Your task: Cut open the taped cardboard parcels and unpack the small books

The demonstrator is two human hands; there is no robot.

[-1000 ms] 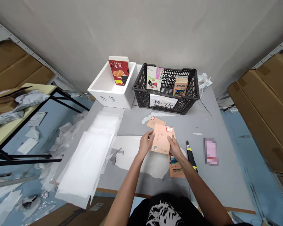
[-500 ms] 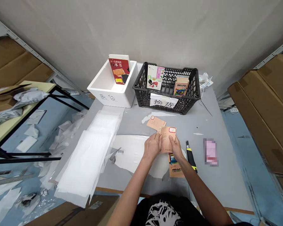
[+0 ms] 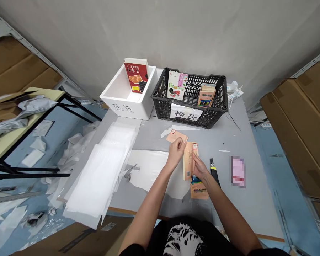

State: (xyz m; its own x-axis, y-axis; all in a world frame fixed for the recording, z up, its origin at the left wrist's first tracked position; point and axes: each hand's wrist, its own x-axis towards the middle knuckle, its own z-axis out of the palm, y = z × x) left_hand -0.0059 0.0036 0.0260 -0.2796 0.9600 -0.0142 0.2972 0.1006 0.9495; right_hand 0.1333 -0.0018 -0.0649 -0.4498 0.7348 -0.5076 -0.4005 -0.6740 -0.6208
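Note:
My right hand [image 3: 199, 168] grips a thin orange-tan booklet [image 3: 189, 161] with a small red-edged sticker near its top, held almost edge-on above the grey table [image 3: 245, 209]. My left hand [image 3: 177, 152] is closed at the booklet's upper left edge, fingers pinched on its cover. Another tan booklet [image 3: 176, 135] lies flat just beyond my left hand. A third booklet with a colourful cover [image 3: 198, 188] lies on the table under my right wrist.
A black-and-yellow utility knife [image 3: 214, 172] lies right of my hands. At the back stand a black crate [image 3: 192, 113] with books and a white foam box [image 3: 128, 103] holding a red book. A stack of white foam bags [image 3: 101, 174] covers the table's left side. Cardboard boxes [image 3: 301, 117] flank the right.
The booklet has been turned from lying face-up between both hands to nearly edge-on. My left hand moved up to its top left edge.

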